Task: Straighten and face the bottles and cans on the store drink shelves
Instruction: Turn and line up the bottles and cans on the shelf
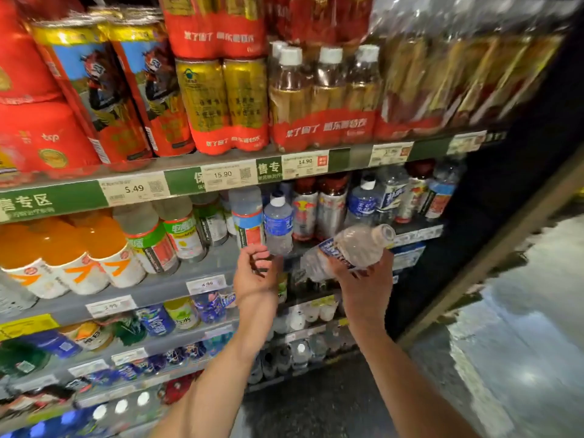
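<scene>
My right hand (363, 275) grips a clear bottle with a blue label (350, 248), tilted nearly flat with its cap end toward the upper right, in front of the middle shelf (177, 289). My left hand (257, 273) is raised beside it, palm up and fingers curled apart, holding nothing. Just above that hand an upright clear bottle with a blue label and white cap (278, 221) stands at the shelf front. Behind it are silver-and-red cans (319, 210) and more blue-labelled bottles (392, 197).
Orange drink bottles (63, 254) and green-labelled bottles (158, 235) fill the shelf's left side. Shrink-wrapped packs of cans and tea bottles (319, 99) sit on the shelf above. Lower shelves hold small bottles. The shelf unit's dark end panel (474, 248) and a glossy floor lie right.
</scene>
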`<state>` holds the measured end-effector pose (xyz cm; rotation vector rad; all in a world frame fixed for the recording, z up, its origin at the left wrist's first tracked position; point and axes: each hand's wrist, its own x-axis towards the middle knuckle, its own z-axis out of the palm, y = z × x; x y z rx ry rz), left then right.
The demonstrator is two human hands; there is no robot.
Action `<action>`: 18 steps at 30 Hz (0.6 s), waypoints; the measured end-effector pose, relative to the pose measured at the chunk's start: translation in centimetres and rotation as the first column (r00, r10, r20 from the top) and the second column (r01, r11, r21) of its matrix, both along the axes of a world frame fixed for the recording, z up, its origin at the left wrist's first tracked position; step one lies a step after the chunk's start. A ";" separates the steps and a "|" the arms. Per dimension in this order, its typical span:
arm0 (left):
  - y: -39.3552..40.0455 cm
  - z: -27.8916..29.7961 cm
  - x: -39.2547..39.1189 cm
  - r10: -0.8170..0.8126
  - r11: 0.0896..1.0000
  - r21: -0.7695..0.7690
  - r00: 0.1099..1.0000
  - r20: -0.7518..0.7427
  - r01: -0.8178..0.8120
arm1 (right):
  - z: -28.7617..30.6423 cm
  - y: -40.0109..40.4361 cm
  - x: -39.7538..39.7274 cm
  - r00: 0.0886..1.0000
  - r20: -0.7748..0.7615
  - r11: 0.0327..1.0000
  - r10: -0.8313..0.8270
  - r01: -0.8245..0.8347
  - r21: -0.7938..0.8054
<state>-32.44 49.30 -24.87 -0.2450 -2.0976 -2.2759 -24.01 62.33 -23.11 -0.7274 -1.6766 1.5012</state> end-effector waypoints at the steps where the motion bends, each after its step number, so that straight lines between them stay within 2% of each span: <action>1: 1.0 -0.2 0.4 -0.029 1.000 0.009 1.000 0.009 0.028 | -0.1 0.9 0.5 0.999 -0.003 0.999 -0.035 0.035 -0.004; 2: 2.3 0.0 1.1 -0.069 0.997 0.044 0.997 0.027 0.068 | -0.1 2.0 1.2 0.997 0.001 0.997 -0.081 0.081 -0.007; 4: 4.9 0.2 2.2 -0.134 0.991 0.016 0.990 0.032 0.134 | -0.1 4.3 2.4 0.988 -0.006 0.988 -0.152 0.151 -0.030; 10: 13.5 0.3 3.6 -0.317 0.947 -0.053 0.948 -0.002 0.316 | -0.2 11.7 5.3 0.971 -0.037 0.969 -0.238 0.234 -0.080; 14: 22.0 0.2 3.5 -0.228 0.966 -0.129 0.973 -0.037 0.222 | -0.3 17.8 7.2 0.974 -0.050 0.971 -0.219 0.212 -0.111; 16: 25.8 0.6 3.4 -0.247 0.963 -0.112 0.969 0.012 0.247 | -0.4 20.8 8.1 0.979 -0.063 0.975 -0.193 0.184 -0.121; 18: 29.1 0.9 3.2 -0.221 0.966 -0.139 0.975 -0.007 0.218 | -0.4 23.8 8.6 0.986 -0.063 0.981 -0.157 0.149 -0.121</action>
